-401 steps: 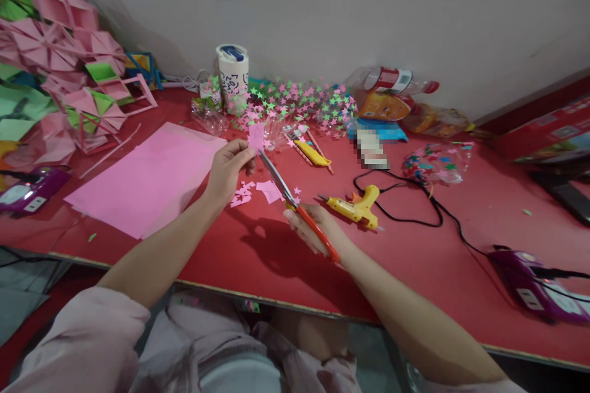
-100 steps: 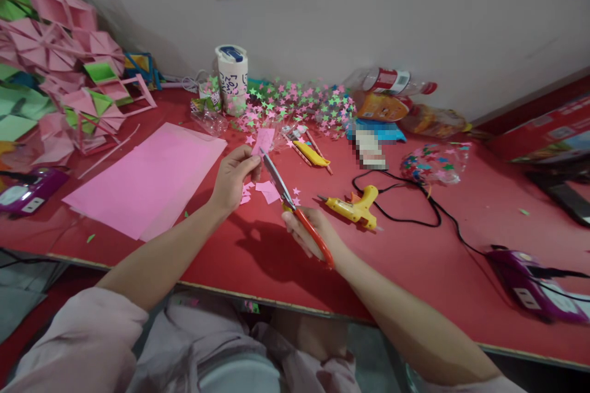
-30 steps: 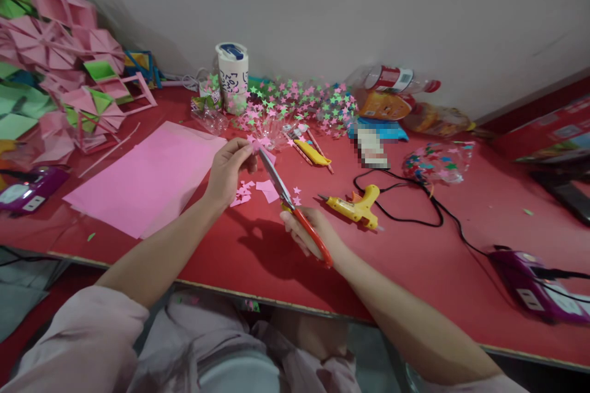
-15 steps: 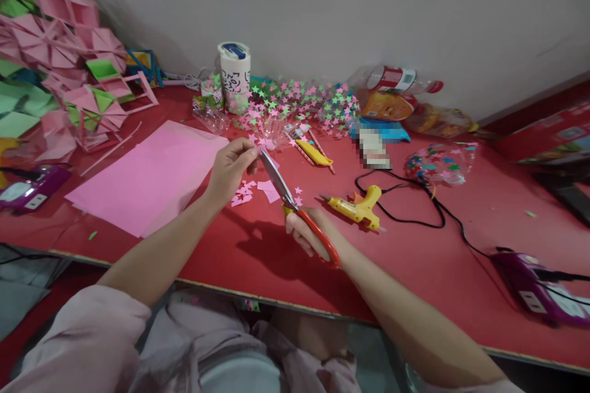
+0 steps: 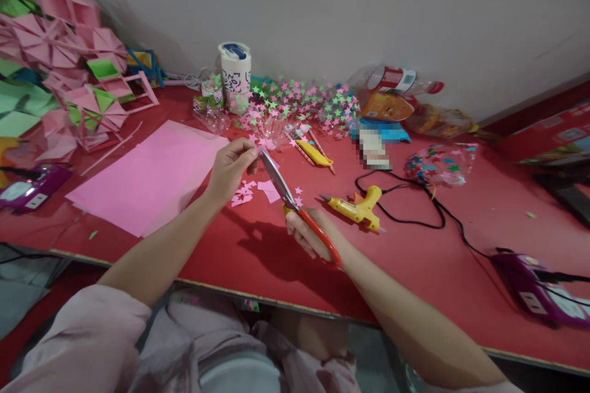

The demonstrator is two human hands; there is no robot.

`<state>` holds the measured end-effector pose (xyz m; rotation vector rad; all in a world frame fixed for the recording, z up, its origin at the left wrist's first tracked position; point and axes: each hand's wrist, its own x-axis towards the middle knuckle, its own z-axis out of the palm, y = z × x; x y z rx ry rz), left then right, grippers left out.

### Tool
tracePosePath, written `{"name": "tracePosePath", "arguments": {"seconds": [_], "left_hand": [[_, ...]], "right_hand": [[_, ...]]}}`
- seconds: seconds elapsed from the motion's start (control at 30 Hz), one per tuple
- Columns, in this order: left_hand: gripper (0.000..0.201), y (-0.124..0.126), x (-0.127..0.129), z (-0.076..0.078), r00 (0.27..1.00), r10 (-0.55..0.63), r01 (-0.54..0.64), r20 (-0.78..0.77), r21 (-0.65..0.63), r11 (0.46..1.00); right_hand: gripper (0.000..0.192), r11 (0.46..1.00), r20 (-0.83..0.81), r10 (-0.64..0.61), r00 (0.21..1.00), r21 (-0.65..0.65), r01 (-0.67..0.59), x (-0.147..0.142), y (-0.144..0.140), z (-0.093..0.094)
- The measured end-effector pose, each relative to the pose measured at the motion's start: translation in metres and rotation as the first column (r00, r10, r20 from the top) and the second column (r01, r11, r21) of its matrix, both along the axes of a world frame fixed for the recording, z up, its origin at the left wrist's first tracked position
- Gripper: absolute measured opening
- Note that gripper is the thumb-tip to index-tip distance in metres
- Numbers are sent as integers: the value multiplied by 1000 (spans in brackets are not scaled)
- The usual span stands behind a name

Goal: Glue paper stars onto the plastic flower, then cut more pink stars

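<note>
My left hand [image 5: 229, 167] pinches a small pink paper piece [image 5: 266, 145] above the red table [image 5: 415, 258]. My right hand [image 5: 310, 233] grips red-handled scissors [image 5: 295, 204] whose blades point up-left and meet the paper piece. Pink offcuts and a few small stars [image 5: 258, 191] lie on the table just below the two hands. A large pink paper sheet [image 5: 150, 175] lies flat to the left of my left hand.
A yellow glue gun [image 5: 356, 209] with a black cord lies right of the scissors. A yellow utility knife [image 5: 313, 153], a white cup [image 5: 235, 73], scattered paper stars [image 5: 299, 104], bottles [image 5: 391, 83] and folded pink paper shapes [image 5: 59, 67] line the back. Purple devices [image 5: 537, 295] sit at both ends.
The pink piece in my left hand has shrunk from a visible rectangle to a small bit at the fingertips. The scissors stay at the paper and my hands have barely shifted.
</note>
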<state>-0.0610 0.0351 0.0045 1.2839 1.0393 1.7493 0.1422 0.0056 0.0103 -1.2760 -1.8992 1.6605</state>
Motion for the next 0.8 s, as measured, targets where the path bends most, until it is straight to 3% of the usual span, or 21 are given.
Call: {"name": "tracePosePath", "arguments": {"seconds": [0.23, 0.8], "left_hand": [[15, 1, -2, 0, 999, -34, 34, 30, 5, 999], [12, 3, -4, -1, 998, -39, 40, 47, -17, 999]], "right_hand": [[50, 998, 25, -5, 1000, -67, 7, 1, 6, -3], [52, 996, 44, -13, 999, -85, 17, 0, 6, -2]]}}
